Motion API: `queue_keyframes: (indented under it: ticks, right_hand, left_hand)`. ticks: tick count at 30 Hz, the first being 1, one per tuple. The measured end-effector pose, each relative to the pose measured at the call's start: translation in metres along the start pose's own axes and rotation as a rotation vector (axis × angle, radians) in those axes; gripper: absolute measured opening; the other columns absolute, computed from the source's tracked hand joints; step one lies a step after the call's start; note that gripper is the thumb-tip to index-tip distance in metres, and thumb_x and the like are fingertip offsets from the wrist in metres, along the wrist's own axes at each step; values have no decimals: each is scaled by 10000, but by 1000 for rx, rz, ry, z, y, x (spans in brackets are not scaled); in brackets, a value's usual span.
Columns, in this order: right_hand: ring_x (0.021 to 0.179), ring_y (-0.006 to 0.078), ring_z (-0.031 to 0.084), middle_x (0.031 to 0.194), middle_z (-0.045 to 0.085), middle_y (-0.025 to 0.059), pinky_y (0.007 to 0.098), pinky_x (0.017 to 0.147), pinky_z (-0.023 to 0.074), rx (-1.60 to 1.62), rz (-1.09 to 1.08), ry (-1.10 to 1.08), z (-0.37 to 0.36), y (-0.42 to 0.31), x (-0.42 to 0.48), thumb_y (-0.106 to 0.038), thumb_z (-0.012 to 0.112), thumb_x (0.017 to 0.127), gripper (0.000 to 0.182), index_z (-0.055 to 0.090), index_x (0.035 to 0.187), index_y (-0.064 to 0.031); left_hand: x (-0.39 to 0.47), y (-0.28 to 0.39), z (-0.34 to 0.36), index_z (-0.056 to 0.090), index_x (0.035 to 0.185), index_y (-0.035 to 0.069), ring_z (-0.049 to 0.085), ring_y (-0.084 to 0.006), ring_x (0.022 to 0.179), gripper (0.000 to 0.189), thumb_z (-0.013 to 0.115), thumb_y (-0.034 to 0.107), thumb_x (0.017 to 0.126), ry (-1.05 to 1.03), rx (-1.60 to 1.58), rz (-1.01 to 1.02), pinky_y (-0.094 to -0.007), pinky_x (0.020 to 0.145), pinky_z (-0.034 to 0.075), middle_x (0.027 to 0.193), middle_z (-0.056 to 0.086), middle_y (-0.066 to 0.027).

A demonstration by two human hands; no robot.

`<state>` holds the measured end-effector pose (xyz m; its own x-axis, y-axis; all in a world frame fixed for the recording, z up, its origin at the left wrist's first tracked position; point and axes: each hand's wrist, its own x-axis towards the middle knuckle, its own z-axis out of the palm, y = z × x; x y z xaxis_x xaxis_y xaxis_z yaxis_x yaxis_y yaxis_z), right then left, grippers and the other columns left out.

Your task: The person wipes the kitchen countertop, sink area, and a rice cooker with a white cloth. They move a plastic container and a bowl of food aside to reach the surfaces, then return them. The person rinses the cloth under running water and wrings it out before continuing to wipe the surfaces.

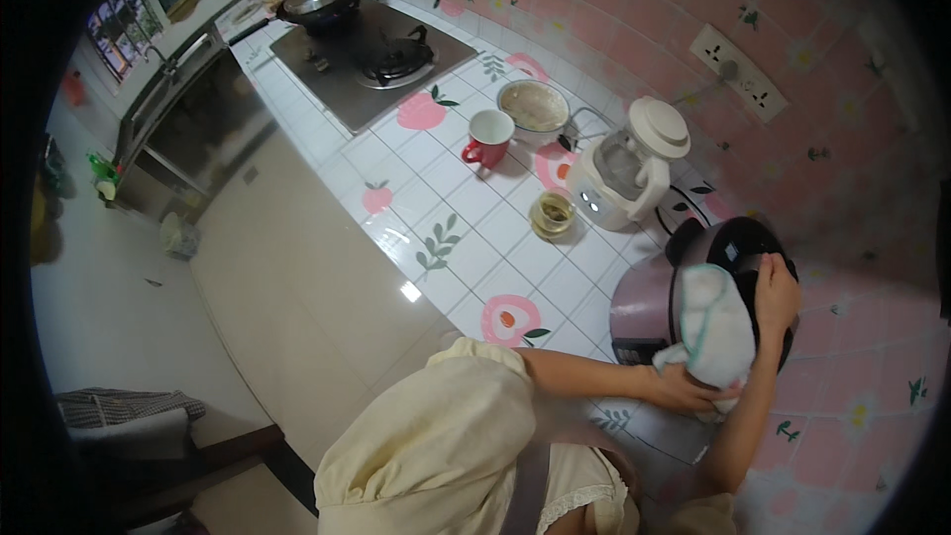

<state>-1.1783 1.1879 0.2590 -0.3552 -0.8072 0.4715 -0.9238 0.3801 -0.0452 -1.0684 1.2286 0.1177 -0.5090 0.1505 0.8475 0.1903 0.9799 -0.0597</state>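
A white cloth with a pale green edge (717, 319) is bunched in my left hand (691, 390) and lies against the front of an electric cooker (646, 301). The cooker has a pinkish-purple body, a black lid (743, 241) and a small control panel low on its side. My right hand (776, 293) is at the lid's far right edge, its fingers curled over the black part. The cloth covers part of the lid and body, and some of my left fingers are hidden by it.
Left of the cooker stand a cream electric kettle (617, 178), a small glass cup of liquid (552, 215), a red mug (489, 137) and a bowl (533, 108). Farther off, a lidded wok (323, 0) sits on the gas hob (327, 85). A wall socket strip (739, 74) holds a plug.
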Motion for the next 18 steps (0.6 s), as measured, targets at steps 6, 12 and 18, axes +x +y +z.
queue_keyframes:
  ticks: [6, 12, 18]
  right_hand:
    - [633, 351, 516, 672, 548, 159, 439, 532, 380, -103, 110, 11, 0, 10, 2, -329, 370, 770, 303, 526, 719, -75]
    - [579, 341, 530, 602, 548, 155, 418, 500, 404, -192, 102, 147, 12, 1, 3, -307, 380, 720, 299, 551, 615, -85]
    - [539, 336, 530, 565, 543, 151, 420, 479, 407, -206, 113, 178, 18, 8, 2, -305, 385, 705, 300, 561, 593, -89]
  left_hand:
    - [-84, -11, 30, 357, 1146, 13, 330, -298, 1110, 640, 557, 350, 640, 108, -171, -723, -366, 918, 258, 1204, 312, -196]
    - [-115, -89, 69, 401, 1016, -91, 411, -271, 976, 455, 352, 318, 825, 688, -936, -1662, -340, 837, 297, 1042, 441, -220]
    - [-101, -19, 71, 321, 1113, -86, 348, -383, 1024, 491, 290, 315, 831, 538, -523, -1927, -369, 885, 251, 1107, 359, -275]
